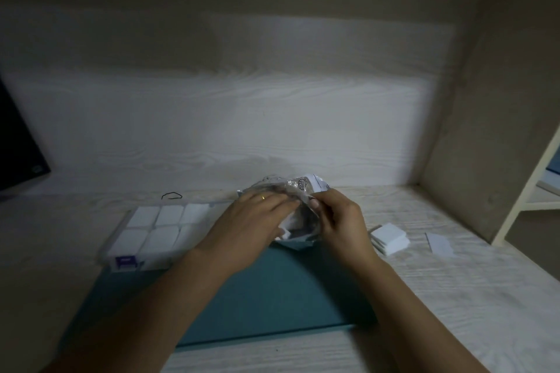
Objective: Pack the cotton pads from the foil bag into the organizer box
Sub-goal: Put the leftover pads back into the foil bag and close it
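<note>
A pale wood-grain desk (454, 297) is sitting in a dim alcove, a teal mat (272, 288) lying on it. The organizer box (118, 247) is lying at the mat's left corner, white cotton pads (168, 215) filling its visible compartments. The left hand (248, 221) is reaching into the crumpled foil bag (291, 191); whether its fingers are clamping anything cannot be told. The right hand (339, 218) is pinching the bag's edge. A loose stack of pads (389, 238) is lying to the right.

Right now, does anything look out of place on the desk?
Yes. A small stack of pads lies loose on the desk right of the right hand, outside the box. A flat white piece lies further right. The bag is crumpled between both hands.
</note>
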